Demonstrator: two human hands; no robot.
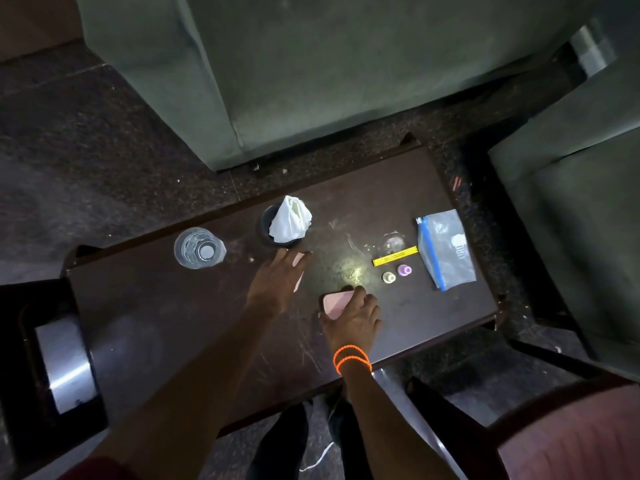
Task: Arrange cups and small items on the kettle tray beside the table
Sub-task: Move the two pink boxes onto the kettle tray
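Observation:
On the dark wooden table (173,327), my right hand (353,317) grips a pink flat case (334,303) near the table's middle. My left hand (277,278) lies flat with straight fingers over a pale pink thing just below a dark cup (268,226) that holds a white cloth (291,220). A clear water bottle (199,249) stands upright at the left. To the right lie a yellow stick (394,256), a purple cap (404,270), a white cap (388,277) and a clear glass (393,242).
A blue-edged zip bag (445,251) lies at the table's right end. A grey sofa (294,74) stands behind the table and a second seat (581,202) at the right. A metallic kettle (65,365) sits on a dark tray at the lower left.

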